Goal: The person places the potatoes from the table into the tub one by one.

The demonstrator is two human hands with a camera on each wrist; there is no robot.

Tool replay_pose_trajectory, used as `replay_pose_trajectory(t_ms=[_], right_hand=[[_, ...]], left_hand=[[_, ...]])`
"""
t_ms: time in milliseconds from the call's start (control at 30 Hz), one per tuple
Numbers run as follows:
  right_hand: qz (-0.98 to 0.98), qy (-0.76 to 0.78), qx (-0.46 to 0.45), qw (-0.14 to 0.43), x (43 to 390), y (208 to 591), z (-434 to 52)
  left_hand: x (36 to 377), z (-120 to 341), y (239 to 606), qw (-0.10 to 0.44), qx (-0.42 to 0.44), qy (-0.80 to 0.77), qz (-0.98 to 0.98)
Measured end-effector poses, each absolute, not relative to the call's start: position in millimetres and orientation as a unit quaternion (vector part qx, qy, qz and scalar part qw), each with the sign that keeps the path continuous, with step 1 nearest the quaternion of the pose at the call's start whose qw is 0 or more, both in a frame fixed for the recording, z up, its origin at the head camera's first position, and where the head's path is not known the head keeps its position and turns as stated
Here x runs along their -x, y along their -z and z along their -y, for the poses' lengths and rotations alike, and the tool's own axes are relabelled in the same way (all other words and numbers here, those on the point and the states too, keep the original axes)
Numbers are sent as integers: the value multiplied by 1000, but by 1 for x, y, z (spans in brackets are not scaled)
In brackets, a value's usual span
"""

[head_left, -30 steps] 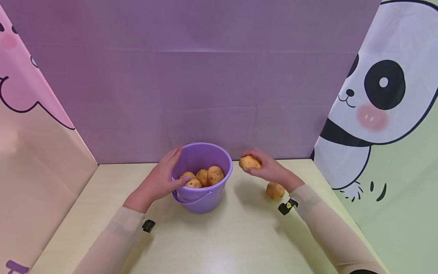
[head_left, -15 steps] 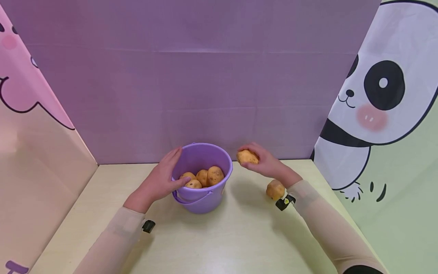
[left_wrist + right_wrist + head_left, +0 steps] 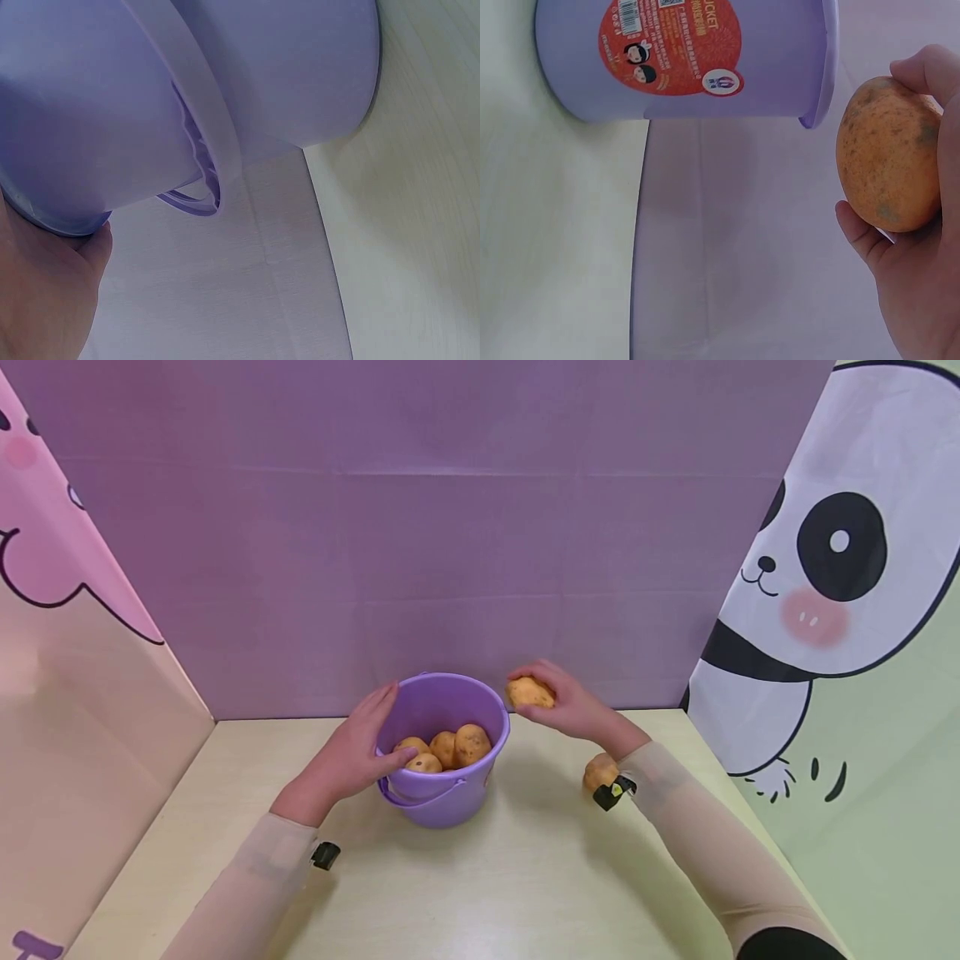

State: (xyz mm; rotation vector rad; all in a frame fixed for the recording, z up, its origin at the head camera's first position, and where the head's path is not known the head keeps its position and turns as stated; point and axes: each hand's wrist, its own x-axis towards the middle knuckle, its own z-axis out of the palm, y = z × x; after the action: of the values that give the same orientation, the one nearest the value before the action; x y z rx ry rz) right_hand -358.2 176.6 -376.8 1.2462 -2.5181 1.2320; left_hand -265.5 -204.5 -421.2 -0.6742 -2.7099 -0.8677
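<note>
A purple bucket [image 3: 450,793] stands upright on the table, with several potatoes [image 3: 472,745] inside. My left hand [image 3: 348,764] holds its left rim, the thumb reaching over the near edge above the potatoes. The left wrist view shows that hand at the rim, beside the bucket's outer wall and its lowered handle [image 3: 202,112]. Just right of the bucket, at about rim height or above, my right hand [image 3: 562,700] grips a potato [image 3: 531,692] between thumb and fingers. The right wrist view shows this potato [image 3: 889,154] apart from the bucket's rim.
Another potato [image 3: 598,772] lies on the table [image 3: 480,893], partly hidden behind the right wrist's camera [image 3: 615,793]. A purple back wall [image 3: 450,568] rises behind the bucket. Side panels with a panda [image 3: 847,635] and a pink figure [image 3: 67,527] flank the table.
My right hand has moved left and slightly up with its potato, closer to the bucket's rim. The left hand and the bucket have stayed in place.
</note>
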Motion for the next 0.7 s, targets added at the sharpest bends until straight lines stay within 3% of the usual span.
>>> replay_pose_trajectory(t_ms=[700], right_hand=[[803,-381,-455,49,368,364,-140]], left_hand=[[268,206,423,111,232,294,921]])
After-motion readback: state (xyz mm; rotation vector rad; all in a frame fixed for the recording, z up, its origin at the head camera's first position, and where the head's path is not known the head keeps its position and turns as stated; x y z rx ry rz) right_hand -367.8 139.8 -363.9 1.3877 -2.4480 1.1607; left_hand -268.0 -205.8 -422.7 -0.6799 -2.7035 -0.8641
